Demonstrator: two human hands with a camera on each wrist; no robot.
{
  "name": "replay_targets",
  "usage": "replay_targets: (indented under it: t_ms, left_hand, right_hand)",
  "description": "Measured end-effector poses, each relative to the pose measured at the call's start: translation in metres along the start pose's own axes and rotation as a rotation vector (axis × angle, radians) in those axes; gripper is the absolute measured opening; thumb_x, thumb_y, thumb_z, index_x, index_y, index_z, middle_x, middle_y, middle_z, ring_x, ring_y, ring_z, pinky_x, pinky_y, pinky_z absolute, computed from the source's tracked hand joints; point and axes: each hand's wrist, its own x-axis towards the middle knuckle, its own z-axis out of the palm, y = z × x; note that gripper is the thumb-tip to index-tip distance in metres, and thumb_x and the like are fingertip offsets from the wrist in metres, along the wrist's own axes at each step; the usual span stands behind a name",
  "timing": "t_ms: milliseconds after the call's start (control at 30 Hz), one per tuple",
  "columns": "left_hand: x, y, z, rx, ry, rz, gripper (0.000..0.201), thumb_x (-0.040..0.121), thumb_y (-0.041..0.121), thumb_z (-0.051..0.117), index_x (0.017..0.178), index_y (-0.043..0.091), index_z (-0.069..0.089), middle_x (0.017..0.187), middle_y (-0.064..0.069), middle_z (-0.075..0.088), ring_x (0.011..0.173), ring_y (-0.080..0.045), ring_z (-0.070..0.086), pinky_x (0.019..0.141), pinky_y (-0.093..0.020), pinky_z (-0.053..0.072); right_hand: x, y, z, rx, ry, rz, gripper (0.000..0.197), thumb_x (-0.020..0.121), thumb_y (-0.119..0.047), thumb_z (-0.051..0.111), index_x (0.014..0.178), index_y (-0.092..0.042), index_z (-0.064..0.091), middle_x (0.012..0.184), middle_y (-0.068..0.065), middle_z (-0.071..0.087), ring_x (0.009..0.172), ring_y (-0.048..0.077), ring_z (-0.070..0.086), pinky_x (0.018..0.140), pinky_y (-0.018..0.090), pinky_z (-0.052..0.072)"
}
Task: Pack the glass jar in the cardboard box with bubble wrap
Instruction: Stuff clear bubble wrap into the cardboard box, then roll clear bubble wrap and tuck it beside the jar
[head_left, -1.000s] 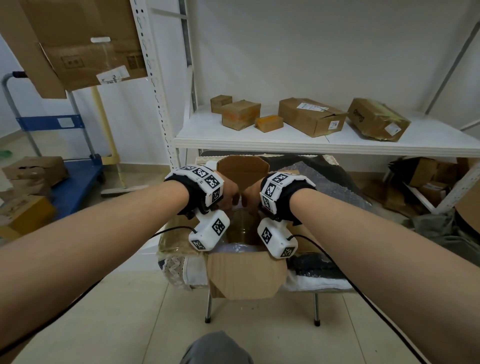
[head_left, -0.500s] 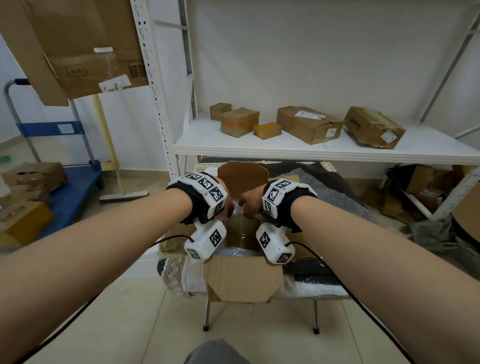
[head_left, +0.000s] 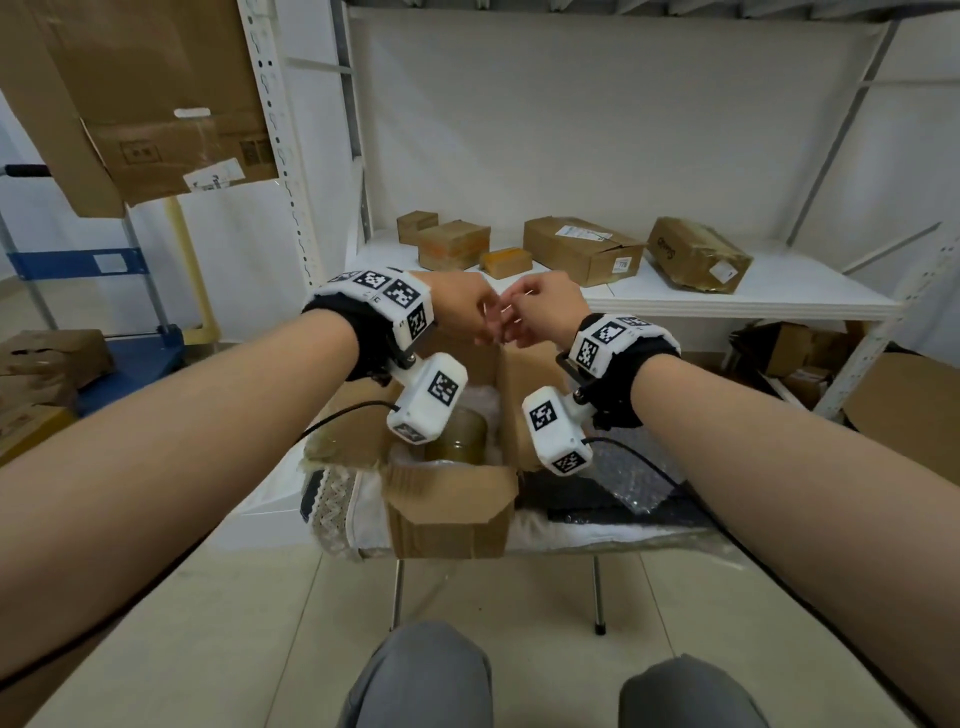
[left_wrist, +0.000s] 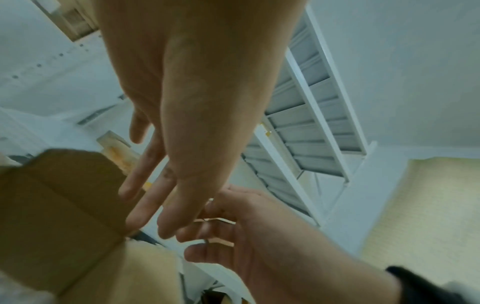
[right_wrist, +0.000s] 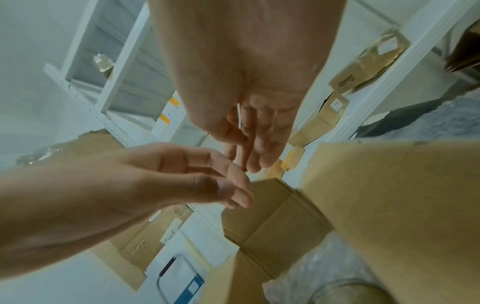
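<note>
Both hands have come up out of the box since half a second ago. Then they were low over the opening, at jar level; now they meet above it, centre of the head view, in front of the shelf edge.

Left hand (head_left: 470, 306): fingers loosely extended, nothing in them, clear in the left wrist view. Right hand (head_left: 540, 312): fingers loosely curled, fingertips near the left's; nothing visible in it in either wrist view. The hands are close together, possibly touching; cannot tell.

Glass jar (head_left: 460, 434) stands upright inside the cardboard box (head_left: 447, 512), lower centre of the head view, partly behind the left wrist camera. Pale bubble wrap (head_left: 480, 400) shows beside the jar within the box. All flaps are open; the near flap hangs forward.

Reading: the jar looks placed and released. Likely remaining: padding on top, if any, and closing the flaps. Whether the jar is wrapped all round cannot be told.

Counts:
- glass jar: one
- open box holding it: one, on a small metal-legged surface (head_left: 623, 535)
- loose bubble wrap sheet (head_left: 631, 475): one seen, right of the box
- closed boxes on the white shelf (head_left: 779, 291): five, upper centre to upper right
- more cartons on the floor at the left and right edges, not countable
- blue trolley (head_left: 78, 270), left edge
</note>
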Motion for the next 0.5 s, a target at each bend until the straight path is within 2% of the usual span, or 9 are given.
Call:
replay_targets:
  t_ms: [67, 133, 200, 267, 400, 500]
  left_hand:
    - [0.003, 0.022, 0.000, -0.029, 0.017, 0.038, 0.009, 0.086, 0.028, 0.068, 0.093, 0.025, 0.072, 0.094, 0.006, 0.074, 0.094, -0.014, 0.067, 0.091, -0.035, 0.052]
    - [0.009, 0.045, 0.007, -0.039, 0.033, 0.064, 0.009, 0.082, 0.032, 0.069, 0.085, 0.025, 0.072, 0.087, 0.005, 0.075, 0.088, -0.015, 0.069, 0.088, -0.038, 0.055]
    - [0.015, 0.071, 0.020, -0.026, 0.038, 0.077, 0.014, 0.079, 0.035, 0.069, 0.085, 0.022, 0.073, 0.086, 0.003, 0.074, 0.087, -0.018, 0.068, 0.088, -0.041, 0.055]
    - [0.020, 0.095, 0.035, 0.007, 0.040, 0.093, 0.019, 0.080, 0.036, 0.070, 0.090, 0.020, 0.074, 0.093, -0.002, 0.073, 0.090, -0.021, 0.066, 0.086, -0.038, 0.055]
    - [0.028, 0.131, 0.062, -0.010, -0.025, 0.143, 0.021, 0.083, 0.032, 0.071, 0.095, 0.016, 0.075, 0.096, -0.002, 0.073, 0.089, -0.020, 0.065, 0.069, -0.027, 0.048]
    - [0.035, 0.150, 0.083, -0.019, -0.068, 0.147, 0.021, 0.081, 0.031, 0.075, 0.096, 0.017, 0.075, 0.097, 0.001, 0.074, 0.090, -0.016, 0.067, 0.078, -0.031, 0.055]
  right_hand:
    - [-0.011, 0.005, -0.017, 0.000, 0.091, -0.008, 0.031, 0.096, -0.001, 0.044, 0.075, -0.011, 0.064, 0.068, 0.010, 0.070, 0.051, 0.018, 0.062, 0.046, 0.024, 0.052]
    - [-0.022, 0.013, -0.034, -0.033, 0.159, 0.013, 0.028, 0.094, -0.002, 0.045, 0.079, -0.009, 0.067, 0.066, 0.009, 0.068, 0.049, 0.016, 0.061, 0.044, 0.023, 0.052]
    - [-0.034, 0.026, -0.051, -0.090, 0.221, 0.050, 0.026, 0.093, -0.004, 0.047, 0.082, -0.010, 0.070, 0.066, 0.010, 0.067, 0.049, 0.016, 0.061, 0.049, 0.027, 0.057]
    - [-0.043, 0.042, -0.065, -0.113, 0.248, 0.095, 0.027, 0.093, -0.005, 0.047, 0.077, -0.011, 0.068, 0.071, 0.012, 0.068, 0.051, 0.018, 0.061, 0.057, 0.034, 0.059]
    - [-0.062, 0.078, -0.091, -0.128, 0.261, 0.221, 0.027, 0.093, -0.009, 0.049, 0.079, -0.007, 0.072, 0.081, 0.015, 0.074, 0.062, 0.022, 0.064, 0.069, 0.038, 0.060]
    - [-0.066, 0.112, -0.107, -0.130, 0.265, 0.338, 0.024, 0.093, -0.012, 0.050, 0.078, -0.008, 0.068, 0.082, 0.016, 0.071, 0.067, 0.026, 0.063, 0.070, 0.039, 0.058]
